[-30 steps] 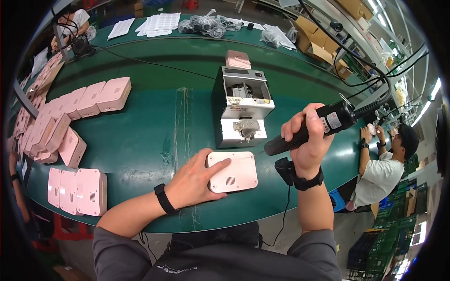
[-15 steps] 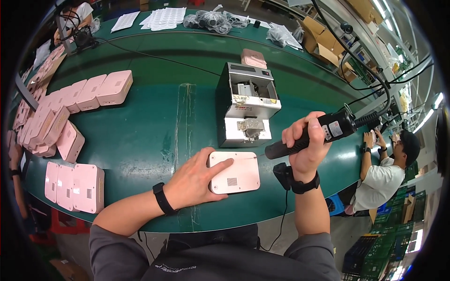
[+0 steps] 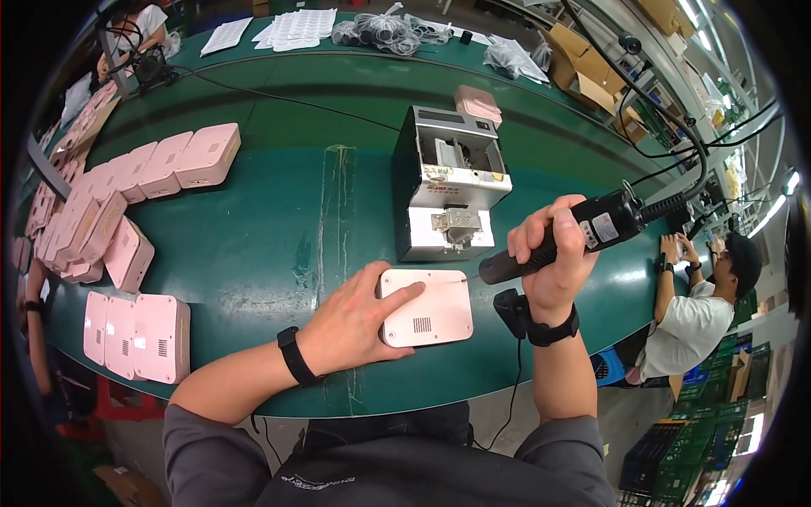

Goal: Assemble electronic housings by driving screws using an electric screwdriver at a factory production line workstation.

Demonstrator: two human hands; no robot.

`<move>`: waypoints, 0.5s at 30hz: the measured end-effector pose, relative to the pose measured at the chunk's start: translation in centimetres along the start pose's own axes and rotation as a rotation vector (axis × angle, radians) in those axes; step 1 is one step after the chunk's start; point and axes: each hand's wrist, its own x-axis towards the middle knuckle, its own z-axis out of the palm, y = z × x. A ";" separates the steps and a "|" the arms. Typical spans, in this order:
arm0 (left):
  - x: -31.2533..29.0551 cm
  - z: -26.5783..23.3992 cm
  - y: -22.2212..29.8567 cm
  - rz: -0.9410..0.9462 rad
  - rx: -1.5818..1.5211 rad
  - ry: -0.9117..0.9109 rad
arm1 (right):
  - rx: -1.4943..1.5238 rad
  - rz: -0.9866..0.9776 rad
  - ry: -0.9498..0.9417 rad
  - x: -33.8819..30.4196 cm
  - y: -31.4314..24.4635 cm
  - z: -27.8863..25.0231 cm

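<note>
On the near part of the table a pale pink plastic case (image 3: 443,317) lies flat, its vent slots and corner holes facing up. My left hand (image 3: 359,317) grips its left end, thumb across the top and fingers along the side. Wrapped in my right hand (image 3: 553,249) is a black electric screwdriver (image 3: 610,224), tilted so its thin bit meets the case by the far right corner hole. Whether a screw sits under the bit is too small to tell. Just beyond the case stands a black and silver screw feeder (image 3: 422,228).
Several pink cases (image 3: 160,334) stand in rows at the left. One more pink case (image 3: 478,103) lies behind the feeder. A cable (image 3: 663,207) runs from the screwdriver to the upper right. Paper sheets (image 3: 296,29) and bagged cords (image 3: 384,34) lie along the back; a co-worker (image 3: 688,313) sits at right.
</note>
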 end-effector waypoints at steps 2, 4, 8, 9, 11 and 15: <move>-0.1 0.0 0.0 0.002 0.004 0.004 | -0.001 0.010 0.023 0.0 -0.1 0.1; -0.1 0.1 -0.1 0.010 -0.007 -0.001 | 0.003 0.005 0.034 0.3 -0.2 0.2; -0.2 0.1 -0.2 0.017 -0.006 0.000 | -0.034 0.000 -0.003 0.9 -0.7 0.6; -0.3 0.1 -0.3 0.013 -0.005 0.000 | -0.008 -0.028 0.003 1.3 -1.3 1.2; -0.2 0.1 -0.1 0.019 -0.009 -0.003 | 0.032 -0.083 0.022 2.0 -2.5 2.0; -0.1 0.0 -0.1 0.020 -0.012 -0.004 | -0.018 -0.141 0.037 3.8 -2.2 3.2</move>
